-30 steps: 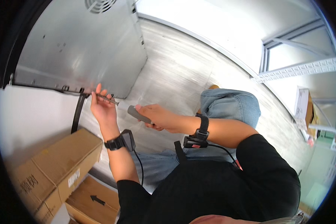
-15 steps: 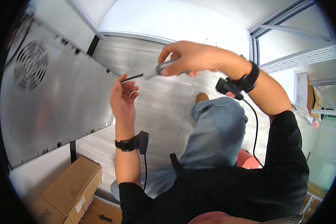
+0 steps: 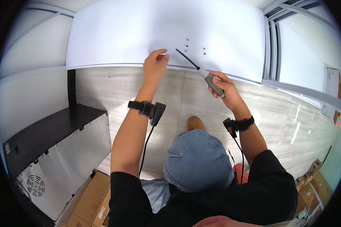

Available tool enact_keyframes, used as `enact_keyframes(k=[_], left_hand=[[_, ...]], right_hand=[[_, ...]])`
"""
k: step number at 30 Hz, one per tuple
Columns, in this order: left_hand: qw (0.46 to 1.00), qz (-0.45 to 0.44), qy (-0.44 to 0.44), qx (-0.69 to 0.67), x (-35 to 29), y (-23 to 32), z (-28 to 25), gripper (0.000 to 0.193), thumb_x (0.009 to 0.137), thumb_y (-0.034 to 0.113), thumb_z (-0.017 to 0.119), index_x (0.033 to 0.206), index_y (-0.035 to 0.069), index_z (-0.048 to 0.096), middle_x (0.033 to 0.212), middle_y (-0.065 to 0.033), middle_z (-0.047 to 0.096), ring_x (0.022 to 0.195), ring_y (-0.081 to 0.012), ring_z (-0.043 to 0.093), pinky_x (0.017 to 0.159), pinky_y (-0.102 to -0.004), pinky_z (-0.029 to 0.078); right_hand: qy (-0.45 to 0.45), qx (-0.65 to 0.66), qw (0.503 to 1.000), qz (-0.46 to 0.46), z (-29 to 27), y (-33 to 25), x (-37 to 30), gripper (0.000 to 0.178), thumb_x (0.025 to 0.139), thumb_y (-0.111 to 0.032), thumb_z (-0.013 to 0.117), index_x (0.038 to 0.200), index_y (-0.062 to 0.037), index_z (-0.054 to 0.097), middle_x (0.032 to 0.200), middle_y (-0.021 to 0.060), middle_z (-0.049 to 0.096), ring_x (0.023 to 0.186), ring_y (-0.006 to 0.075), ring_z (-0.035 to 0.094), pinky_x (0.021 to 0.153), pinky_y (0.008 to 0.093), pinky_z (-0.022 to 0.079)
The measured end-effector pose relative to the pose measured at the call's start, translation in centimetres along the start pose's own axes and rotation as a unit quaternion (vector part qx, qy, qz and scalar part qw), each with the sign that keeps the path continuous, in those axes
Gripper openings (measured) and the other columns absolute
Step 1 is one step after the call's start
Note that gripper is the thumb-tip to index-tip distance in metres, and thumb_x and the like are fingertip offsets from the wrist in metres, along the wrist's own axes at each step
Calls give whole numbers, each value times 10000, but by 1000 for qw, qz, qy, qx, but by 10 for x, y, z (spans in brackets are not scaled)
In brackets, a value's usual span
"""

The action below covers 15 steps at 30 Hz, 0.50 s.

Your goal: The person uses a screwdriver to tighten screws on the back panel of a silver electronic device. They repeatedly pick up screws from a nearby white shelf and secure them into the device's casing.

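My right hand (image 3: 226, 87) is wrapped round the grey handle of a screwdriver (image 3: 212, 81). Its thin black shaft points up and to the left, over the edge of a white tabletop (image 3: 113, 36). Left of the shaft's tip, above the same table edge, my left hand (image 3: 155, 66) is closed in a pinch. Whatever its fingertips may hold is too small to make out. Several small screws (image 3: 186, 45) lie on the tabletop, beyond and to the right of the screwdriver's tip.
A metal computer case (image 3: 64, 151) with a round fan grille and a black panel is at the lower left. Below it are cardboard boxes (image 3: 89, 200). Grey metal framing (image 3: 271, 49) rises at the right. Black cables hang from both wrist straps.
My view has swung from the metal case to the white table. Both hands have moved over there, the left fingers have left the screwdriver's tip and come together, and the screwdriver has turned.
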State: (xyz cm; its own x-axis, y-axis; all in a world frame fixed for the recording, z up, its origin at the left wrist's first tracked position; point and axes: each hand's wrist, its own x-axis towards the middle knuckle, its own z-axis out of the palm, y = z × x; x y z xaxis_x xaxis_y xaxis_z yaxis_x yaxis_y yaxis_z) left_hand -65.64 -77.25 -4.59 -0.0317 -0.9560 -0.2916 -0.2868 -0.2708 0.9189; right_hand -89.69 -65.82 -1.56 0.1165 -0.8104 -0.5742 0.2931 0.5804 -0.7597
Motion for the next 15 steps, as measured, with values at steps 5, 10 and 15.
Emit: enact_keyframes(k=[5,10,15], left_hand=[[995,31,-22,93,59,6,61,279,816,138,658,1083,61,633,832,-33,652,736,-112,578,677,-259,464],[982,36,-42,180,85,6,86,232,796,165,676,1019,101,681,821,-32,671,760,-136,618,698,-277,479],[970,45,-18,238,83,14,96,147,800,167,677,926,98,708,832,-37,672,749,-141,616,689,-277,480]], right_hand=[[54,53,997,-8,-25,5,17,299,929,-255,518,1163,-71,527,726,43,565,576,99,467,529,235,365],[82,76,994,-16,-39,5,28,285,941,-265,496,1157,-83,529,725,48,569,583,101,467,534,233,361],[100,79,992,-17,-45,5,32,299,944,-282,485,1171,-91,516,734,54,571,606,101,474,535,234,358]])
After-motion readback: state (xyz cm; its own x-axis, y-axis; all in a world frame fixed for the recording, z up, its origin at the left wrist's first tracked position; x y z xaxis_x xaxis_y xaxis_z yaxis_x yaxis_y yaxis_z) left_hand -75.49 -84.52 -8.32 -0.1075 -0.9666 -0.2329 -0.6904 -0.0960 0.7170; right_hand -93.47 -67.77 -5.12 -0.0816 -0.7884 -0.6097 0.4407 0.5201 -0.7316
